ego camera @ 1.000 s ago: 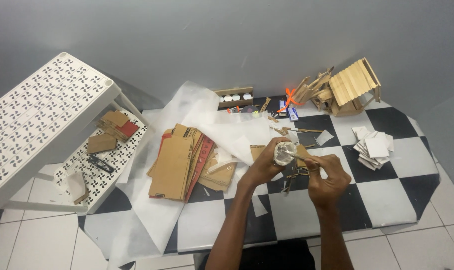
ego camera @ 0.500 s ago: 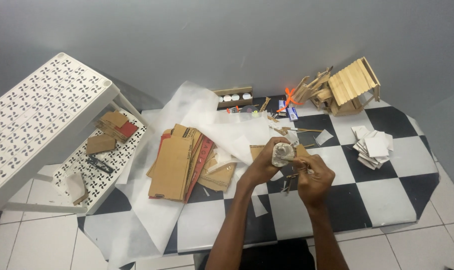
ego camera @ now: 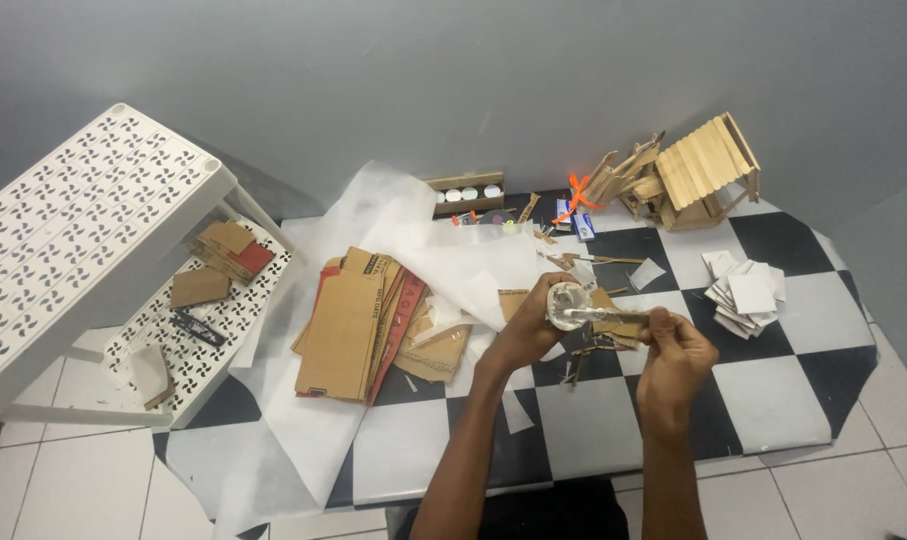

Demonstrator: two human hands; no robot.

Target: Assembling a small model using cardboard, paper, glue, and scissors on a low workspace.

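My left hand (ego camera: 529,332) grips a small round white container (ego camera: 565,303) over the black-and-white checkered mat (ego camera: 613,420). My right hand (ego camera: 676,352) holds a thin flat stick (ego camera: 605,314) whose tip lies across the container's open top. Under both hands lie a piece of brown cardboard (ego camera: 613,322) and small wood scraps (ego camera: 579,360).
A stack of flattened cardboard (ego camera: 353,322) lies on white paper (ego camera: 443,250) at left. A small house of wooden sticks (ego camera: 693,172) stands at the back right, white cards (ego camera: 743,294) at right, little paint pots (ego camera: 465,194) by the wall. A white perforated shelf unit (ego camera: 83,230) stands left.
Both hands have shifted slightly. My right hand has moved closer to the container, bringing the stick across its top.
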